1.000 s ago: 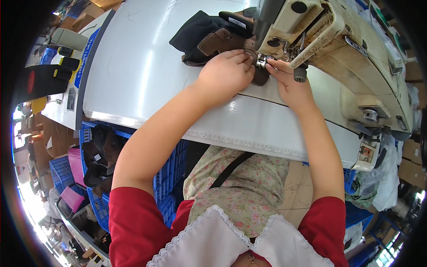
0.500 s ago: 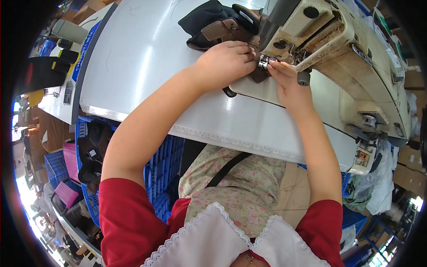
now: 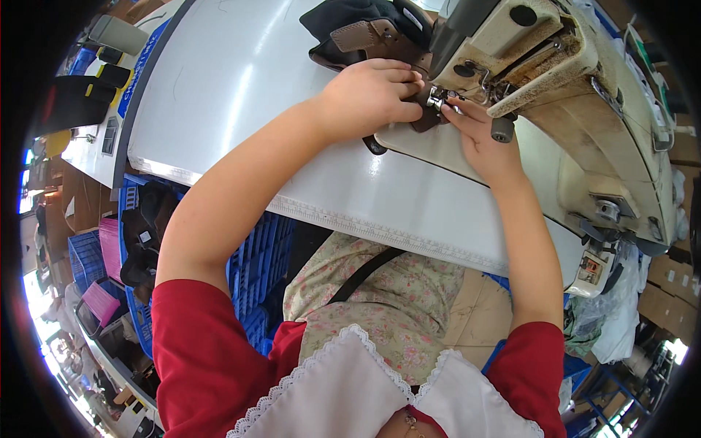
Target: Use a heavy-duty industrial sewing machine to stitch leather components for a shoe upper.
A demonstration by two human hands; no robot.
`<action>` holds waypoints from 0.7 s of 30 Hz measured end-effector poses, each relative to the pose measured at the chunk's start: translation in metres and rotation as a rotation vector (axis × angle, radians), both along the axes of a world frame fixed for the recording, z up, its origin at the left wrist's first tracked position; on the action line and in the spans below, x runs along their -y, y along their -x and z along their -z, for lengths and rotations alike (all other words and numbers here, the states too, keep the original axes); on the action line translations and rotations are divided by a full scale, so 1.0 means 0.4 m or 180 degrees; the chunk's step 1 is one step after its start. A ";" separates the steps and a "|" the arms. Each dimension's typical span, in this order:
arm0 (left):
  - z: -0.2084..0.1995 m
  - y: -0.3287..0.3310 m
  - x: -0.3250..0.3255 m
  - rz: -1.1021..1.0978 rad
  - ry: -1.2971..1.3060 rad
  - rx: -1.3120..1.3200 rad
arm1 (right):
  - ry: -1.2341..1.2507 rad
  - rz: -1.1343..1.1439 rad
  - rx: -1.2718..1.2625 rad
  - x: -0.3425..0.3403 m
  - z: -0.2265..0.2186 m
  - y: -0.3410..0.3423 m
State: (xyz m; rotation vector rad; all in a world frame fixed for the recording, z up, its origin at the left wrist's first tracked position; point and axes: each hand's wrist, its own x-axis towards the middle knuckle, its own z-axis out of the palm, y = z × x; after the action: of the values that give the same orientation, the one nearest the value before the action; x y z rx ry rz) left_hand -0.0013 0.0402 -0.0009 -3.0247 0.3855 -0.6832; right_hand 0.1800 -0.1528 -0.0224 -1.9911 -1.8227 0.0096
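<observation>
Head view: the workpiece (image 3: pixel 372 35) lies on the bench (image 3: pixel 219 95), brown end at the sewing machine's (image 3: pixel 584 109) presser foot (image 3: pixel 436 98). Probably light and pliable, brown section stiffer; hold flat near the foot. Finish: black, smooth brown. Left hand (image 3: pixel 374 97): fingers together on it. Right hand (image 3: pixel 485 139): fingers bent; pinch indeterminate for both.
</observation>
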 end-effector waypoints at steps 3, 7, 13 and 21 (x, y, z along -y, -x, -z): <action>0.004 -0.006 -0.010 0.0064 0.0062 0.0035 | -0.0246 0.0043 -0.0155 0.001 0.006 0.009; 0.004 -0.010 -0.026 0.0197 0.0104 0.0070 | -0.0258 0.0133 0.0039 0.001 0.021 0.004; -0.001 -0.008 -0.029 0.0252 0.0200 0.0015 | -0.0155 -0.0008 0.0098 0.002 0.015 0.006; 0.000 -0.012 -0.042 0.0318 0.0226 0.0092 | -0.0649 -0.0182 0.0163 -0.014 0.010 0.016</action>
State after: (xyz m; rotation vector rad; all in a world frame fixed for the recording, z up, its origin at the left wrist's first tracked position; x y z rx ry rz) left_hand 0.0037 0.0572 -0.0010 -3.0757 0.5258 -0.7615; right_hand 0.1737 -0.1471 -0.0263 -1.8134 -1.8322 -0.2037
